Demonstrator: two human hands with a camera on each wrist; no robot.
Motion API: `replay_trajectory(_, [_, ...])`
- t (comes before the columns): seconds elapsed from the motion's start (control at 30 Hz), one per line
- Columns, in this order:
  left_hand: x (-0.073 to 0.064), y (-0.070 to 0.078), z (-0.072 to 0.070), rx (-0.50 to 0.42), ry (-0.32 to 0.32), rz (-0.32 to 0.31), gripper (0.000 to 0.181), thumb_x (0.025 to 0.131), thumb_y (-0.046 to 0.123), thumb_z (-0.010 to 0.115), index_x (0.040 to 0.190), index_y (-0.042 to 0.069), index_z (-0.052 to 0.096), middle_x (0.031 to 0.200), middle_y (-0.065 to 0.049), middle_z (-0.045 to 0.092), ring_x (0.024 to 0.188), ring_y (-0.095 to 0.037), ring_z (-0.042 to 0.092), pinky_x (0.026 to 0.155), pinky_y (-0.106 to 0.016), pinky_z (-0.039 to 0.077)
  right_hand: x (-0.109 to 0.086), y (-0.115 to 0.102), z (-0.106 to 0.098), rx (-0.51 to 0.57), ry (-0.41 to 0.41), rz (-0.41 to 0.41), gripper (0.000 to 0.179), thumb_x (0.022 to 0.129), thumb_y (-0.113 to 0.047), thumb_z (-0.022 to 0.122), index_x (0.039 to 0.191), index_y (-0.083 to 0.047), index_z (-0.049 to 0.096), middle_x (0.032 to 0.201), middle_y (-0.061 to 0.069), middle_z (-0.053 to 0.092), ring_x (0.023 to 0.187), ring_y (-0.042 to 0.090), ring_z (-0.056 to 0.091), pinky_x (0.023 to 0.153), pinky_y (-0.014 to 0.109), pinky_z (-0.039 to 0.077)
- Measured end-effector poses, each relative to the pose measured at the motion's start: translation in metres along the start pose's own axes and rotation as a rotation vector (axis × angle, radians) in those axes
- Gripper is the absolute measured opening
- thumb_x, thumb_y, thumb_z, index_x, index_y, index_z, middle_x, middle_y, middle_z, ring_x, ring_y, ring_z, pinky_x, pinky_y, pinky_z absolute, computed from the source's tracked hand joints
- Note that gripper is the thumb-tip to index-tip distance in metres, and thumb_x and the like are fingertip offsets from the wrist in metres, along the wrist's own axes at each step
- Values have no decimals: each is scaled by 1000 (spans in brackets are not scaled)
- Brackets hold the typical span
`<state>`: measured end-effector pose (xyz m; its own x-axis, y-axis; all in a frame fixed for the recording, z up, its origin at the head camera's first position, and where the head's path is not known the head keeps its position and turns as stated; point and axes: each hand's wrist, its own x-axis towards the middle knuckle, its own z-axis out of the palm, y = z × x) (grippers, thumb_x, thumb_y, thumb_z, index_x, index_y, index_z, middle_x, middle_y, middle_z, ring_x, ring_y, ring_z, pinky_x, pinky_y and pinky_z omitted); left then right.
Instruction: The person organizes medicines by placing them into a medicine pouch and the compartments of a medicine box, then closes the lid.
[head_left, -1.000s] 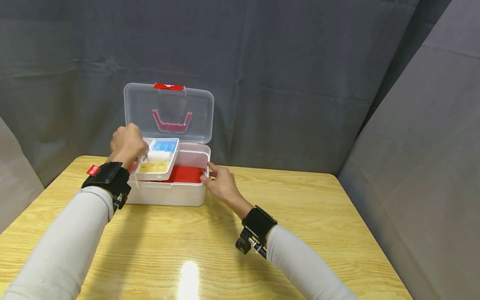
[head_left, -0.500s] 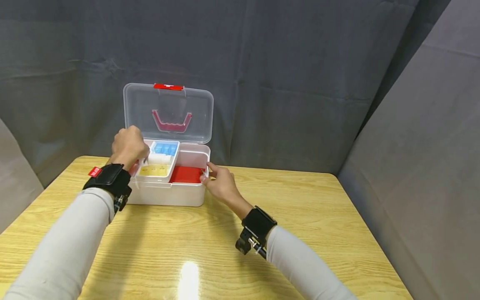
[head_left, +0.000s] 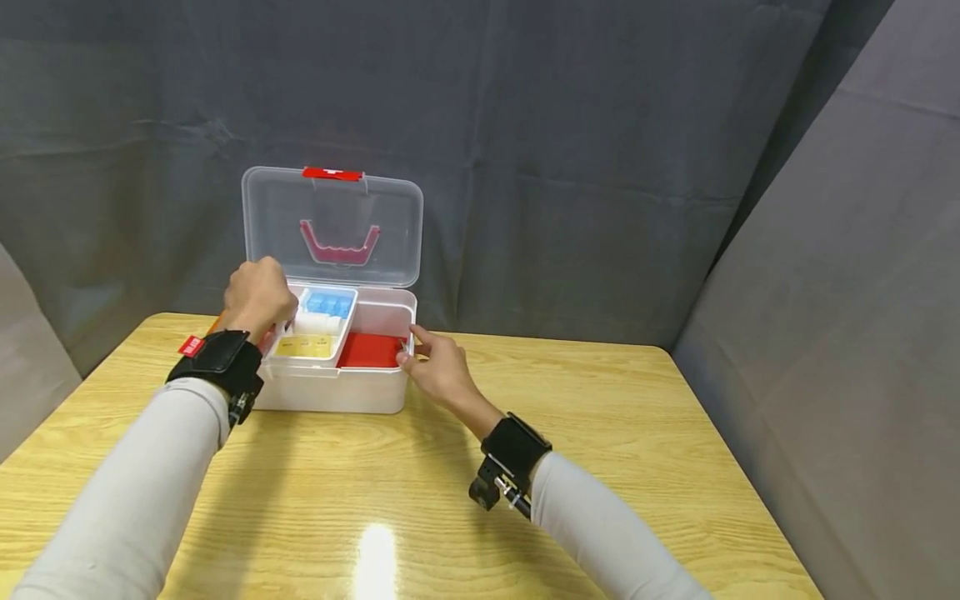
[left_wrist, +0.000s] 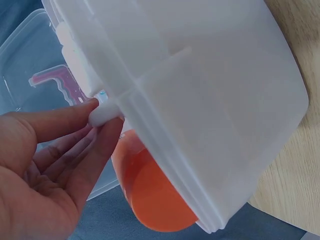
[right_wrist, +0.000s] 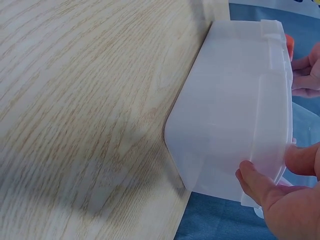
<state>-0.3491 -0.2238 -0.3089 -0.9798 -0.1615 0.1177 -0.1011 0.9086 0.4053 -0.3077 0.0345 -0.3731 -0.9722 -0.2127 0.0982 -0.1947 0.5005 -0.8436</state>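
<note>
A white first-aid box point(head_left: 330, 392) stands on the table with its clear lid point(head_left: 333, 225) raised. Inside, at the left, sits a white tray point(head_left: 341, 337) with a blue item point(head_left: 328, 303), a white roll point(head_left: 315, 323) and a yellow packet point(head_left: 303, 346). My left hand point(head_left: 258, 293) is at the tray's left side; in the left wrist view its thumb and finger pinch a white rounded tab point(left_wrist: 104, 114). My right hand point(head_left: 442, 371) grips the box's right rim between thumb and fingers. A red item point(head_left: 370, 351) lies low in the box's right half.
An orange rounded thing point(left_wrist: 160, 195) sticks out beside the box's rim, near my left hand. A grey curtain point(head_left: 562, 167) hangs behind the wooden table point(head_left: 570, 400), whose back edge lies just past the box.
The tray has sunk lower into the box and lies more level, and my left hand has moved down slightly with it. My right hand stays on the rim.
</note>
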Motion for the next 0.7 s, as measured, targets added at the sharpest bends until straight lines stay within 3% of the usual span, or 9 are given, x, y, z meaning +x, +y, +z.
replay_trajectory(0.33, [1,2,0,-11,23,12,18,81,7,65,83,-11,67,86,-29,60,82,-43,55,66,-43,47,1,0,-2,-14,2,-1,55,96,-12,68,149,-9,52,130,21,68,120,31,67,93,38,58])
replay_trajectory(0.7, [-2,3,1,-68,-4,0,14,82,4,64,76,-8,65,83,-27,59,81,-43,57,64,-38,46,0,2,-4,-5,11,-24,55,95,-10,68,148,-7,52,129,21,68,119,33,67,92,40,58])
